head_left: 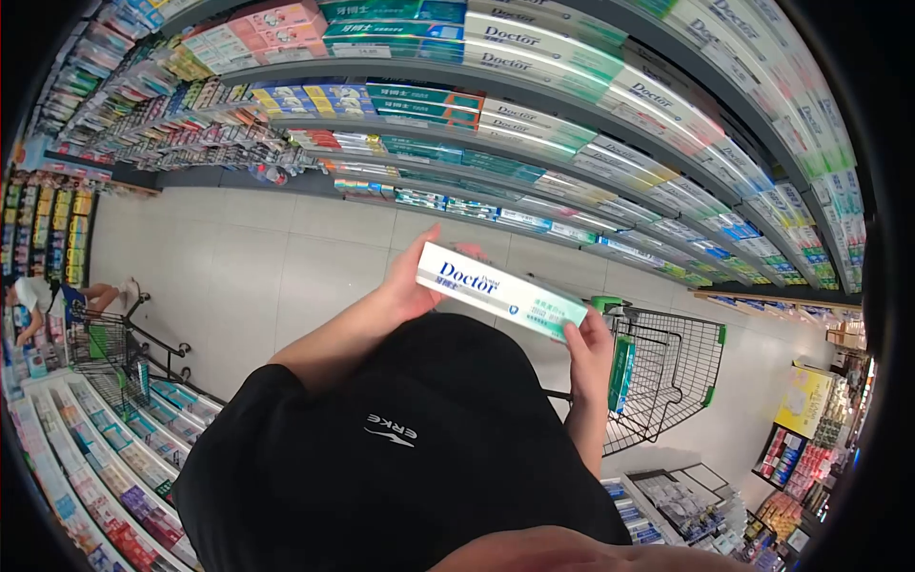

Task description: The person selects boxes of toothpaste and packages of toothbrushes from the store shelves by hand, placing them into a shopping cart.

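Grey shelves (pixel 400 70), filled with many rows of boxes, stand beyond the left hand (pixel 410 288) and the right hand (pixel 593 351). A black wire shopping cart (pixel 691 360) is to the right of the right hand, and lower. The black T-shirt (pixel 457 467) lies just behind the two hands. Between them is the long white and green box (pixel 500 289), its word "Doctor" visible. The left hand grasps its left end; the right hand grasps its right end, with the thumb over the printed face.
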{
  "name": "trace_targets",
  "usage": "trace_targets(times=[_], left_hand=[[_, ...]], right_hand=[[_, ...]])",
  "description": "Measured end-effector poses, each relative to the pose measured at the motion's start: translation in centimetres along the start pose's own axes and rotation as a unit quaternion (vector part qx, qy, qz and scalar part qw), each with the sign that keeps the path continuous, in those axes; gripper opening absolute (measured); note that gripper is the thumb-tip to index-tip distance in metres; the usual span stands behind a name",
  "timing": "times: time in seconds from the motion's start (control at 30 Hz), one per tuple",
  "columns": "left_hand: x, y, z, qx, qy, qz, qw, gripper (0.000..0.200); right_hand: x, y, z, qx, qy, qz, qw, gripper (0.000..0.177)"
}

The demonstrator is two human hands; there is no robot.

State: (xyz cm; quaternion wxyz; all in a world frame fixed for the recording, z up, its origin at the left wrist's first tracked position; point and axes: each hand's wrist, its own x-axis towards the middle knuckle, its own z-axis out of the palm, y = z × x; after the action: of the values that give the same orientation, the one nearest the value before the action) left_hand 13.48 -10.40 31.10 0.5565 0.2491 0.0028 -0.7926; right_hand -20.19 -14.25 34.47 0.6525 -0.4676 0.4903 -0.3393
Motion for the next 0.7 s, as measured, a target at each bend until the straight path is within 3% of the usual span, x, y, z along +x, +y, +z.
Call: trace_targets(times=[0.33,0.37,0.4,0.43,0.47,0.53,0.57,0.7], left_hand=[[-0.6,10.1,-2.0,0.037,-0.023,0.053,0.998,0.084],[-0.3,10.6,-1.9,0.114,0.018,0.117,0.986,0.078],[-0.1,11.1,-1.8,0.189,0.057,0.182,0.963,0.073],[0.0,11.8,-1.8,0.234,0.014,0.232,0.944,0.054],[0.2,12.6,-0.8,0.232,0.01,0.227,0.946,0.054],[1.3,14.0,1.2,0.461,0.018,0.321,0.827,0.053],[2.4,14.5,1.7,0.488,0.038,0.356,0.796,0.058],[4.7,17.4,6.7,0.554,0.05,0.37,0.744,0.057]], right_hand=[[7.6,-3.2,8.4,0.021,0.002,-0.002,1.0,0.041],[8.1,-3.4,9.0,0.017,0.009,-0.022,1.0,0.04],[8.5,-3.6,9.4,0.012,0.015,-0.042,0.999,0.04],[9.0,-4.1,9.6,0.01,0.023,-0.043,0.999,0.04],[9.4,-4.9,9.7,0.013,0.036,-0.052,0.998,0.039],[10.6,-6.3,9.4,0.012,0.051,-0.06,0.997,0.038],[11.3,-6.9,8.7,0.009,0.049,-0.076,0.996,0.039],[15.0,-11.3,7.6,-0.027,0.051,-0.144,0.988,0.043]])
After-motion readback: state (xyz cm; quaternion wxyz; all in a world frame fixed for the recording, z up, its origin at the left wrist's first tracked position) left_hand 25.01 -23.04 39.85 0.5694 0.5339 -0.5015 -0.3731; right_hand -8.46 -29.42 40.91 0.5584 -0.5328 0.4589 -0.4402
